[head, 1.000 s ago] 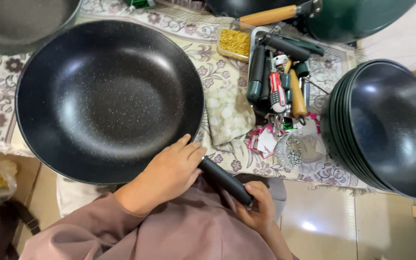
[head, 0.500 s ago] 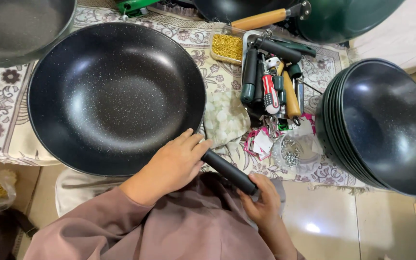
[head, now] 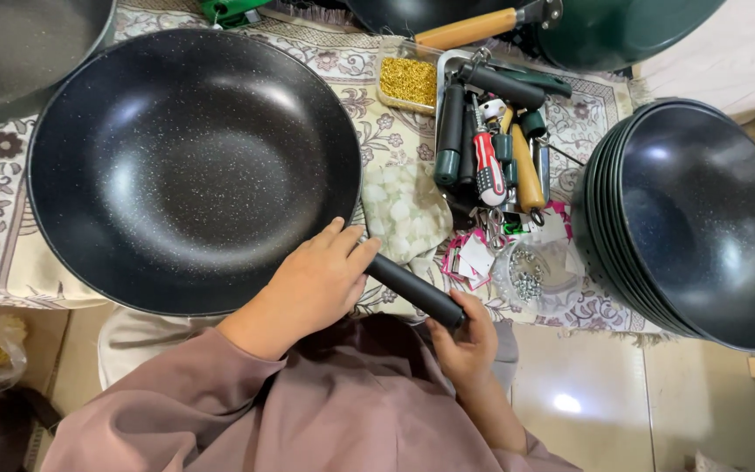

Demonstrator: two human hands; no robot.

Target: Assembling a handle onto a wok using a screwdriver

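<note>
Shifted rightward along table's near edge: speckled black wok (head: 194, 166), left hand (head: 312, 284) fingers clamped at rim, right hand (head: 465, 336) fingers gripping handle (head: 412, 288); could tip off, overhanging.

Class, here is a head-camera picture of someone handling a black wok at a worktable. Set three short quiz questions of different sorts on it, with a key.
1. True or false: the left hand rests on the rim of the large black wok, where the black handle meets it.
2. Which hand grips the handle's free end? A) right hand B) left hand C) neither
3. Fill in: the stack of black woks stands to the ______ of the tray of tools.

Key: 1 true; 2 A; 3 right
</note>
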